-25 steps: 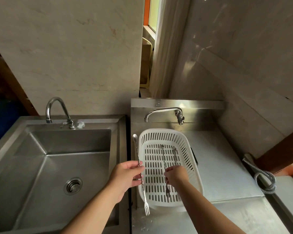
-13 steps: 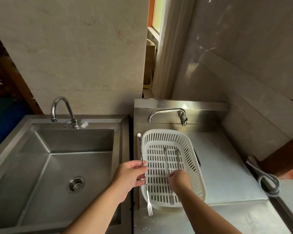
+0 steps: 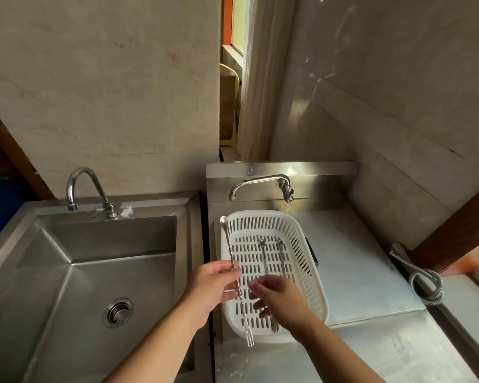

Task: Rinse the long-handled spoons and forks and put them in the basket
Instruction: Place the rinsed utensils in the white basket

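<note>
Two hands in view, both over the near-left part of the white basket. Left hand: thumb and fingertips pinched on the mid-shaft of one long-handled utensil, twisted stem, spoon bowl at the far end beside the basket's far-left corner, small fork tines at the near end hanging past the basket's near rim over the steel counter. Shaft runs along the basket's left rim, slightly angled. Right hand: fingers loosely spread, holding nothing, palm down above the basket floor, fingertips just beside the held shaft, contact not clear. Inside the basket, two more long utensils lie roughly parallel on the slotted floor, bowl ends toward the far wall; near ends mostly hidden under the right hand. Basket sits at the counter's left edge, below a wall-mounted tap. Left of that, a steel sink with its own gooseneck faucet at the back rim and a drain strainer in the bottom. No water visible from either spout. Coiled metal hose at the counter's right edge.
</note>
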Demonstrator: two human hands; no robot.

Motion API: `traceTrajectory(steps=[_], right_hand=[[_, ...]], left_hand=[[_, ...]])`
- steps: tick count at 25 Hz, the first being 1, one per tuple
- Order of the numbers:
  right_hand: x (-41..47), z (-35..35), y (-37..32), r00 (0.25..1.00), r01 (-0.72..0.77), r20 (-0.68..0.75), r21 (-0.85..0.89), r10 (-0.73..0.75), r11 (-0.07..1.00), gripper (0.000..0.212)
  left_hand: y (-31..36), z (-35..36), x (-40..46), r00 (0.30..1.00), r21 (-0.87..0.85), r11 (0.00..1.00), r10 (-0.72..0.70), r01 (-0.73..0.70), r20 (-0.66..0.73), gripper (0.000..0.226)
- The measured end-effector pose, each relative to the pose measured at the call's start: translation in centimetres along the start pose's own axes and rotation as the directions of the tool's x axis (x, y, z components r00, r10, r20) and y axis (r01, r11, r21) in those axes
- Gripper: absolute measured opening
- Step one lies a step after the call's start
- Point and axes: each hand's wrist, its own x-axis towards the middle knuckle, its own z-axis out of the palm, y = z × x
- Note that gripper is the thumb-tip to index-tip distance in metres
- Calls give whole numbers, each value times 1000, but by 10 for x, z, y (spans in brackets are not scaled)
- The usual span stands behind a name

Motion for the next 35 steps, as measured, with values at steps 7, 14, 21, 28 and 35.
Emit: traceTrajectory(steps=[7,14,21,28,35], right_hand=[[-29,4,-5,998,59,-10,29,-59,998,2],[-17,2,6,997,23,-78,-72,-29,997,5],[23,1,17,984,-137,-149,-271,100,953,4],[63,17,35,950,-300,-189,-338,248,892,6],[80,31,46,940,-339,-179,-430,289,837,3]], left_hand=[[1,15,2,998,63,996,57,-58,24,31],[-17,-7,4,962,494,829,263,-262,68,38],[-47,-33,-2,965,891,370,104,-263,242,118],[-57,-37,-3,969,935,257,73,-246,236,124],[-58,-37,-5,980,942,270,45,-199,194,124]])
